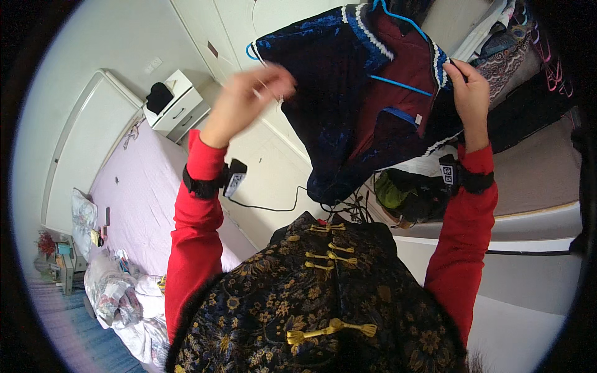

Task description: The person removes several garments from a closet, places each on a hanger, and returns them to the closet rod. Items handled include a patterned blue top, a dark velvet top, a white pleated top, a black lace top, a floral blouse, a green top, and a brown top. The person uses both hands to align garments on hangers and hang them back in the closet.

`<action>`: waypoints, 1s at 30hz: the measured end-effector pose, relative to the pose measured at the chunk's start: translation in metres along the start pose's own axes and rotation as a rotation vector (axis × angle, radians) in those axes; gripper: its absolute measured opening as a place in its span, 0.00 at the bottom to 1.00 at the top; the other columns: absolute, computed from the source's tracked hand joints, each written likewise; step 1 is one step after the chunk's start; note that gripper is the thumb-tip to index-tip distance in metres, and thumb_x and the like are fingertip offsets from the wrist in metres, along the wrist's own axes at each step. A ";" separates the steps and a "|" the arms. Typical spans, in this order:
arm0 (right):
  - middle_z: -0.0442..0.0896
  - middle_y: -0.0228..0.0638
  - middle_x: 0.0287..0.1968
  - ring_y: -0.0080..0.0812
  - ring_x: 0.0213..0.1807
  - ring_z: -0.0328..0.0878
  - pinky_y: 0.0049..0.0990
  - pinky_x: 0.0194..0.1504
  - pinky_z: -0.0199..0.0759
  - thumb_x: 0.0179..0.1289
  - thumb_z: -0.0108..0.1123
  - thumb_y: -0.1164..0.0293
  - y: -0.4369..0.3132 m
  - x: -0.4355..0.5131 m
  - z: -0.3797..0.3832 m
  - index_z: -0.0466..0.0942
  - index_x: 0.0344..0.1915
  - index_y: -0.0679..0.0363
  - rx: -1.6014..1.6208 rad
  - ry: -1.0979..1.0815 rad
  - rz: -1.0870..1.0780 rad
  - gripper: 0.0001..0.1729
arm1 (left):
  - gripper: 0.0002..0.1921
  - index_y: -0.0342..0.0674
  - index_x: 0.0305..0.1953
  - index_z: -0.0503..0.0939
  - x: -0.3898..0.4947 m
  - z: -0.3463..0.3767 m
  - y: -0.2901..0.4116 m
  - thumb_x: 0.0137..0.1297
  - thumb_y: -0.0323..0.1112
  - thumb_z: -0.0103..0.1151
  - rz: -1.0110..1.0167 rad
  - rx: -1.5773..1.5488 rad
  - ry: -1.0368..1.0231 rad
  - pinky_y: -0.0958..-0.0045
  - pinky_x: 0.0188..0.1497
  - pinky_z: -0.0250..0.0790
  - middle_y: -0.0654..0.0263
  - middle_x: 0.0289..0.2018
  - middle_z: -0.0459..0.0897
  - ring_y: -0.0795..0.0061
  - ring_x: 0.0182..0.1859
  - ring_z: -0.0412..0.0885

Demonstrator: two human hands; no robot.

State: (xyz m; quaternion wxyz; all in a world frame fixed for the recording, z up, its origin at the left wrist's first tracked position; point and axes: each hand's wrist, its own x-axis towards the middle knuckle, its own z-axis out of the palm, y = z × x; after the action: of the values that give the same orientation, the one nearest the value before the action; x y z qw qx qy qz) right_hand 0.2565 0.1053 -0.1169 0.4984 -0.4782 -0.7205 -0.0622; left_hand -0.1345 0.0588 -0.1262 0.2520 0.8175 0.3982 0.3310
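A dark blue velvet garment [322, 107] with white lace trim and a dark red lining hangs before me on a blue hanger [401, 86]. Its front is spread, showing the lining and a small white label. My right hand [471, 91] pinches the trimmed edge at the garment's right side between thumb and fingers. Blurred by motion, my left hand [252, 95] is at the garment's left edge, below the hanger's left end. The fingers are curled near a thin white strip; whether they grip it or the cloth is unclear.
A wardrobe compartment [536, 172] at right holds folded clothes, a dark green bag [392, 189] and pink hangers [552, 70]. To the left stand a bed [135, 186] and a white nightstand [179, 109] bearing a black item. A black cable [266, 208] runs from my left wrist strap.
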 end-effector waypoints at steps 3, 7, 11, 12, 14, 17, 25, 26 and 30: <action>0.84 0.43 0.34 0.31 0.33 0.81 0.24 0.37 0.70 0.61 0.60 0.63 0.007 0.001 0.002 0.81 0.40 0.64 0.055 0.008 -0.029 0.15 | 0.19 0.40 0.49 0.76 0.024 -0.021 0.002 0.58 0.38 0.63 0.351 0.587 0.591 0.72 0.49 0.68 0.64 0.41 0.79 0.70 0.46 0.76; 0.84 0.42 0.33 0.36 0.33 0.81 0.28 0.36 0.71 0.61 0.60 0.59 -0.006 0.004 0.009 0.81 0.41 0.60 0.151 -0.041 -0.064 0.16 | 0.21 0.40 0.53 0.72 0.071 -0.016 0.010 0.62 0.42 0.59 0.577 0.667 0.360 0.66 0.43 0.69 0.54 0.39 0.78 0.58 0.41 0.77; 0.82 0.34 0.32 0.22 0.36 0.76 0.20 0.42 0.68 0.67 0.54 0.64 -0.014 0.011 0.002 0.78 0.42 0.67 0.173 -0.169 -0.137 0.16 | 0.16 0.33 0.35 0.72 0.087 -0.024 0.008 0.66 0.43 0.53 0.368 0.380 0.264 0.64 0.29 0.64 0.50 0.21 0.71 0.55 0.23 0.67; 0.82 0.36 0.41 0.27 0.46 0.77 0.22 0.50 0.66 0.69 0.50 0.65 -0.013 0.012 -0.004 0.77 0.48 0.63 0.225 -0.221 -0.100 0.16 | 0.14 0.31 0.33 0.71 0.085 -0.029 0.004 0.67 0.39 0.53 0.348 0.368 0.323 0.68 0.28 0.62 0.51 0.21 0.68 0.61 0.23 0.60; 0.78 0.37 0.48 0.30 0.53 0.73 0.24 0.55 0.63 0.68 0.51 0.64 -0.008 0.010 -0.016 0.76 0.51 0.60 0.214 -0.141 -0.177 0.17 | 0.14 0.31 0.32 0.70 0.079 -0.032 -0.009 0.67 0.38 0.54 0.283 0.299 0.320 0.71 0.29 0.61 0.56 0.20 0.63 0.71 0.25 0.58; 0.74 0.35 0.54 0.38 0.60 0.67 0.34 0.60 0.61 0.57 0.63 0.62 -0.004 -0.004 -0.018 0.73 0.56 0.53 0.076 -0.033 -0.411 0.26 | 0.14 0.31 0.32 0.69 0.078 -0.031 -0.021 0.67 0.37 0.54 0.225 0.206 0.317 0.73 0.30 0.60 0.59 0.20 0.60 0.76 0.27 0.58; 0.80 0.34 0.32 0.37 0.34 0.78 0.27 0.39 0.71 0.58 0.61 0.70 -0.016 0.006 0.025 0.80 0.37 0.59 -0.110 0.091 -0.356 0.08 | 0.14 0.31 0.34 0.72 0.071 -0.026 0.022 0.67 0.39 0.54 0.157 0.261 0.263 0.73 0.29 0.61 0.60 0.20 0.61 0.78 0.27 0.59; 0.81 0.34 0.32 0.33 0.33 0.78 0.26 0.39 0.71 0.60 0.59 0.70 -0.016 0.013 0.027 0.79 0.36 0.60 0.007 0.082 -0.280 0.07 | 0.13 0.31 0.35 0.73 0.070 -0.025 0.027 0.67 0.38 0.54 0.174 0.304 0.277 0.70 0.28 0.62 0.55 0.19 0.64 0.70 0.23 0.60; 0.83 0.37 0.27 0.32 0.30 0.80 0.27 0.35 0.72 0.64 0.55 0.62 -0.026 0.041 0.029 0.80 0.31 0.63 0.330 -0.058 -0.077 0.15 | 0.12 0.32 0.35 0.73 0.075 -0.017 0.034 0.66 0.37 0.54 0.295 0.444 0.305 0.67 0.27 0.63 0.46 0.21 0.66 0.51 0.25 0.56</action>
State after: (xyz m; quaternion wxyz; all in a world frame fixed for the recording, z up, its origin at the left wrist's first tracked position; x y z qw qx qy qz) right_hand 0.2159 0.1338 -0.0889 0.5463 -0.3632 -0.7529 0.0519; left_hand -0.0959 0.1036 -0.0661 -0.0461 0.8425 0.3711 0.3878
